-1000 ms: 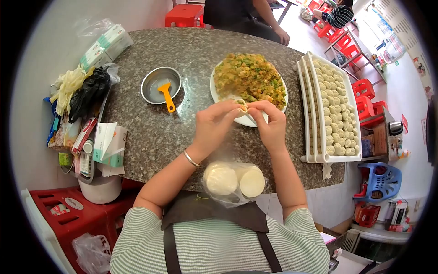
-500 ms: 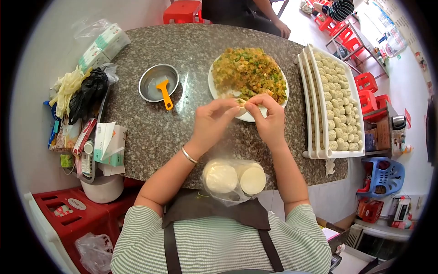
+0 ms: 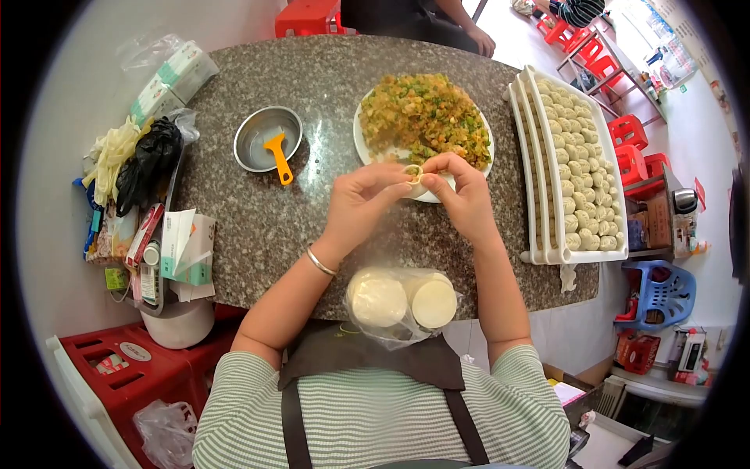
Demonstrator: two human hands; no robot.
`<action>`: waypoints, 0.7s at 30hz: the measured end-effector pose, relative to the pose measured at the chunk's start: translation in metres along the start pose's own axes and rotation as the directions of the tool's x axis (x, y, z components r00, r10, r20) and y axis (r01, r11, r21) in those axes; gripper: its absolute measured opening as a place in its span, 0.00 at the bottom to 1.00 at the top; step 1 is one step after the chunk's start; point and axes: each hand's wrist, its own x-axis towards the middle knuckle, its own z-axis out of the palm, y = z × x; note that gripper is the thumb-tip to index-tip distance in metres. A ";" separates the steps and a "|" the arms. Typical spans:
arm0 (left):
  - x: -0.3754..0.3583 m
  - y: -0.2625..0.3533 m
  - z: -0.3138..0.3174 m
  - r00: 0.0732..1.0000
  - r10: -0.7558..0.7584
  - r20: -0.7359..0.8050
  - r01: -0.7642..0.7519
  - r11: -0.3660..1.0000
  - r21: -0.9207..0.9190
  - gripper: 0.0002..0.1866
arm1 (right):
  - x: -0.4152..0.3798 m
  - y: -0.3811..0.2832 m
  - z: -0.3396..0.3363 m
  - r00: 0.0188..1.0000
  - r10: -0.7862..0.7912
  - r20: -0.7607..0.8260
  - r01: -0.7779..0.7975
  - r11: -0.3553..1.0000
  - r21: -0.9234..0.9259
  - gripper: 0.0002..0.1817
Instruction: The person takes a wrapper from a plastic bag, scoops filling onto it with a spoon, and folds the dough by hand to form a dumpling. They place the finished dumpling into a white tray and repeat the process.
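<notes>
I hold a small dumpling (image 3: 413, 178) between the fingertips of both hands, just above the near edge of the plate (image 3: 367, 152). It is too small and too covered by my fingers to tell which way its long side runs; only its open, filled top shows, facing up. My left hand (image 3: 361, 205) pinches it from the left with thumb and fingers closed on the dough, and my right hand (image 3: 467, 199) pinches it from the right the same way.

The plate is heaped with chopped filling (image 3: 423, 117), yellow-brown with green bits. To the left of the plate stands a metal bowl (image 3: 266, 134) with an orange scraper (image 3: 278, 155) lying in it, handle toward me. To the right of the plate a white tray (image 3: 547, 250) holds rows of finished dumplings (image 3: 576, 172). Nearer me than the plate, at the table (image 3: 258, 227) edge between my forearms, a clear bag holds two stacks of round wrappers (image 3: 402, 301). Far left of the plate lie bags and packets against the wall.
</notes>
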 end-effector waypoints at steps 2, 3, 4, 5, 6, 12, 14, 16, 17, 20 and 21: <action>-0.001 -0.001 0.001 1.000 0.027 -0.002 -0.027 1.000 0.005 0.08 | -0.001 -0.001 0.004 0.998 -0.056 -0.010 0.055 0.998 -0.020 0.07; -0.002 0.001 0.002 1.000 0.026 -0.002 -0.026 1.000 0.006 0.08 | -0.001 0.000 0.006 0.995 -0.087 -0.038 0.086 0.995 -0.044 0.07; -0.002 0.004 0.003 0.999 -0.022 -0.031 0.021 1.000 -0.014 0.07 | -0.002 0.001 0.008 0.991 -0.120 -0.065 0.116 0.991 -0.069 0.06; -0.002 0.006 0.005 0.996 -0.070 -0.059 0.068 0.997 -0.036 0.07 | -0.002 0.002 0.009 0.991 -0.121 -0.066 0.116 0.991 -0.069 0.06; -0.002 0.006 0.006 0.996 -0.069 -0.059 0.067 0.997 -0.036 0.07 | -0.003 0.003 0.010 0.985 -0.157 -0.071 0.147 0.981 -0.125 0.06; -0.001 0.015 0.005 0.995 -0.065 -0.077 0.086 0.947 0.311 0.08 | -0.004 0.004 0.009 0.979 -0.199 -0.048 0.186 0.963 -0.196 0.05; 0.000 0.007 0.006 0.995 0.052 -0.086 -0.036 0.983 0.177 0.09 | -0.004 0.005 0.008 0.974 -0.200 -0.104 0.177 0.965 -0.194 0.06; 0.000 0.006 0.002 0.999 0.009 -0.054 -0.001 0.989 0.148 0.09 | -0.003 0.000 0.002 1.000 0.005 -0.024 -0.007 0.998 -0.066 0.07; 0.000 0.005 0.001 0.999 -0.034 -0.020 0.036 0.992 0.121 0.10 | -0.002 -0.001 0.001 1.000 0.006 -0.024 -0.007 0.998 -0.068 0.07; -0.002 0.004 0.003 1.000 0.002 -0.008 -0.002 0.993 0.118 0.09 | -0.002 -0.002 0.000 0.999 0.030 0.021 -0.030 1.000 0.003 0.07; -0.002 0.002 0.004 1.000 0.002 -0.007 -0.001 0.993 0.117 0.09 | -0.003 0.000 0.001 0.999 -0.032 -0.002 0.032 0.999 -0.037 0.07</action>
